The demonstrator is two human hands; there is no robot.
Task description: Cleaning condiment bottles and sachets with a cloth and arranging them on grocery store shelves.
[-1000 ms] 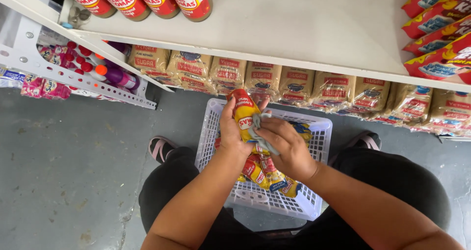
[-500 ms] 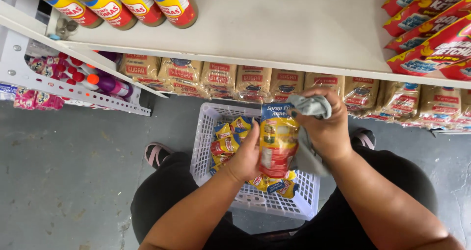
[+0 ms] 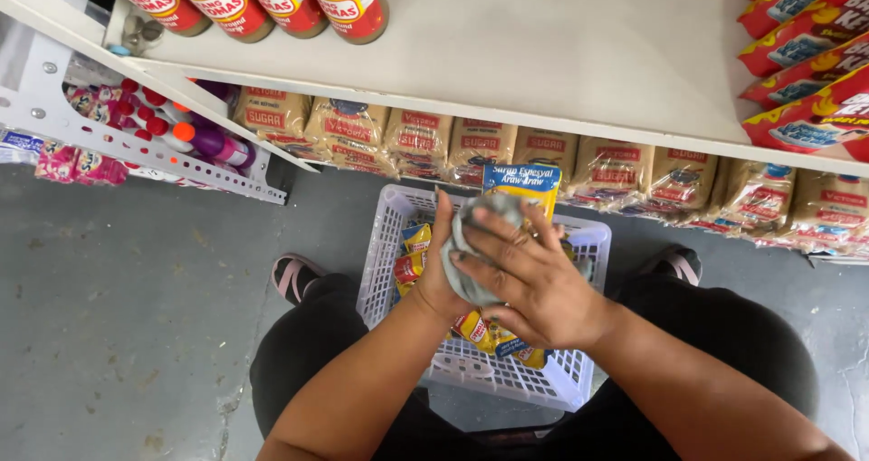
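White basket (image 3: 579, 384) — yellow packets (image 3: 415, 253) inside

You have one head-worn view, looking steeply down from close above your hands (image 3: 507, 271) at frame centre; the white basket (image 3: 579, 384) sits below them, the shelf (image 3: 561, 54) crosses the top.

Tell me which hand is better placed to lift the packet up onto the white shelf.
Left, probably. The left hand grips the yellow and blue packet from its side, over the white basket. The right hand presses a grey cloth against it, so it is busy.
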